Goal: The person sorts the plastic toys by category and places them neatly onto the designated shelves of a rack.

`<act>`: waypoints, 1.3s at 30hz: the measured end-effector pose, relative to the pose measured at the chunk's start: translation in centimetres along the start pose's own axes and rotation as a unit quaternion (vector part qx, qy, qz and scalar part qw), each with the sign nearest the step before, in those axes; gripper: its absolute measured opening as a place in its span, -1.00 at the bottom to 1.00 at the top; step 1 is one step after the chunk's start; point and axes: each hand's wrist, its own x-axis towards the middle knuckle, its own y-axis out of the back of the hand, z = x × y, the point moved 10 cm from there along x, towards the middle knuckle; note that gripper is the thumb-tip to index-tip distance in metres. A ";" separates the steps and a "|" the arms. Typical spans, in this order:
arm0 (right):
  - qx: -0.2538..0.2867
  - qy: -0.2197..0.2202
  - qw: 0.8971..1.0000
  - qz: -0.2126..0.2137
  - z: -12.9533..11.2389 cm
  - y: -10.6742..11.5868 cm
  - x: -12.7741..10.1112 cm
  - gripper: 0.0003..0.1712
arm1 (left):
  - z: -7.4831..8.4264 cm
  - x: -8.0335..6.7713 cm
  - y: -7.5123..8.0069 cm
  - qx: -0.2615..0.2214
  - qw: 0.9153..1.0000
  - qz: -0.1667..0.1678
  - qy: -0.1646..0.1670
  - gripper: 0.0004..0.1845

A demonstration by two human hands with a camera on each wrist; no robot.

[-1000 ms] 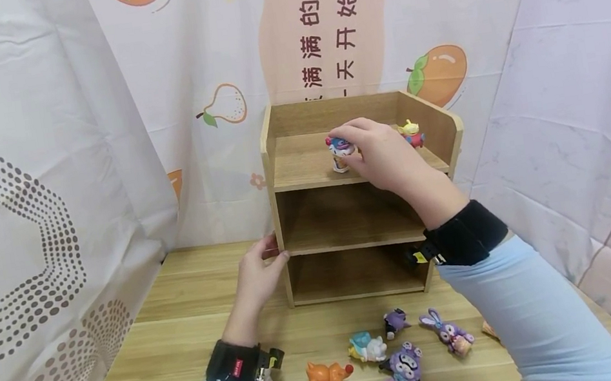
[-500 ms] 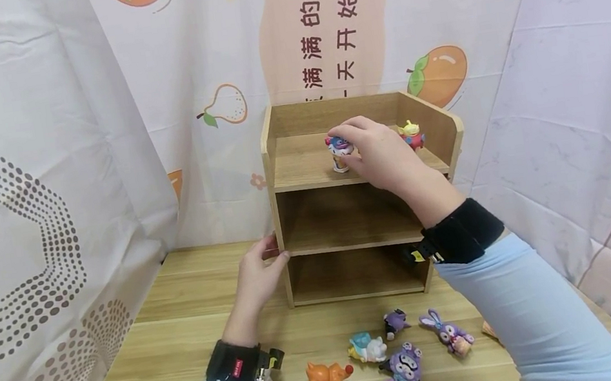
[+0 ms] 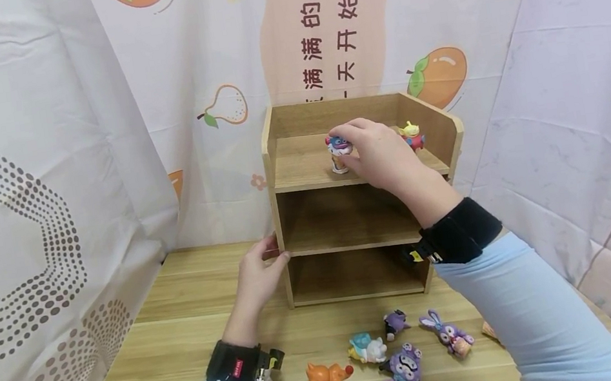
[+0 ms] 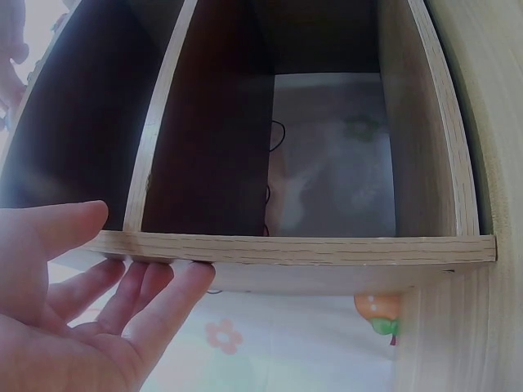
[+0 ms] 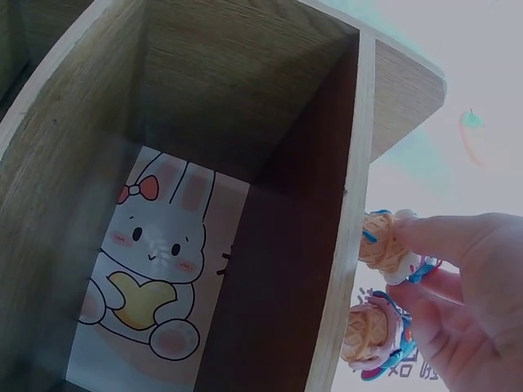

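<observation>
On the front of the top shelf stands an ice-cream-cone figurine [image 3: 339, 161] with a blue head and white collar. My right hand [image 3: 379, 151] pinches it between thumb and fingers from the right. The right wrist view shows its waffle base [image 5: 380, 241] close by the shelf edge, with a second cone figurine [image 5: 369, 336] right beside it. Farther right on that shelf is a red-and-yellow figurine [image 3: 412, 135]. My left hand [image 3: 260, 268] holds the left side panel [image 4: 310, 249] of the wooden shelf unit [image 3: 356, 246], thumb at the front edge, fingers along the outer face.
On the table [image 3: 205, 309] before the unit lie an orange fox-like figurine [image 3: 327, 377], a teal-and-white one [image 3: 367, 347], a small purple one [image 3: 396, 323], a purple masked one [image 3: 405, 368] and a purple rabbit [image 3: 447, 333]. Printed curtains [image 3: 203, 48] hang behind.
The hands and figurines stay almost where they were. My right wrist has sunk very slightly to the left, with the cone figurine still in its fingers.
</observation>
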 end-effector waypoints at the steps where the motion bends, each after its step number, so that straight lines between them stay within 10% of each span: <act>1: 0.001 0.000 1.000 0.000 0.0 0.0 0.0 -0.54 | 0.0 0.0 0.0 0.000 1.000 0.000 -0.001 -0.46; 39: -0.089 0.016 0.996 0.012 -0.6 0.4 -0.1 -0.57 | 0.2 -0.1 0.0 0.010 1.000 0.001 0.000 -0.48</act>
